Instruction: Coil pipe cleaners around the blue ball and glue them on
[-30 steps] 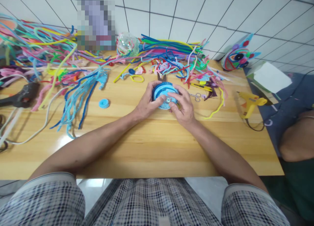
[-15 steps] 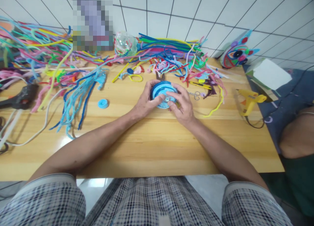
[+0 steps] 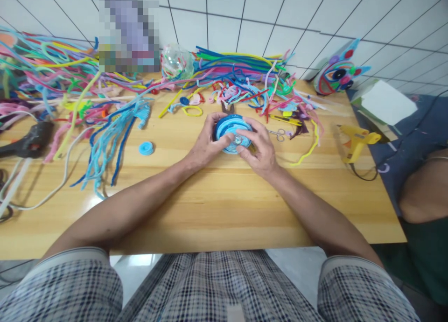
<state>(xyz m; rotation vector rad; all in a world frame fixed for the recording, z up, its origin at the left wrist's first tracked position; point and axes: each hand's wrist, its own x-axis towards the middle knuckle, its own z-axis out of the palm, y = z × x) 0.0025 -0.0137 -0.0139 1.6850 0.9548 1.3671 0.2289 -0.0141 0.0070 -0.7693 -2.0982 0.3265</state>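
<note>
Between my two hands is a round blue piece of coiled pipe cleaner (image 3: 229, 128), dark blue at its far rim and lighter blue nearer me, with a clear shiny spot in its lower middle. My left hand (image 3: 209, 139) is wrapped round its left side, thumb on the face. From the right, my right hand (image 3: 259, 147) grips it with fingers and thumb near the shiny spot. Just beyond the piece lie pliers (image 3: 228, 108), partly hidden. A small light blue coil (image 3: 146, 148) rests on the table to the left.
Loose pipe cleaners (image 3: 238, 70) line the back of the wooden table (image 3: 210, 210). A yellow glue gun (image 3: 359, 142) lies at right, a black one (image 3: 30, 142) at left. Small scissors (image 3: 279, 134) lie beside my right hand. Another person's arm (image 3: 425, 186) shows at far right.
Almost nothing differs. Both hands keep hold of the blue coiled piece, and the view has shifted slightly.
</note>
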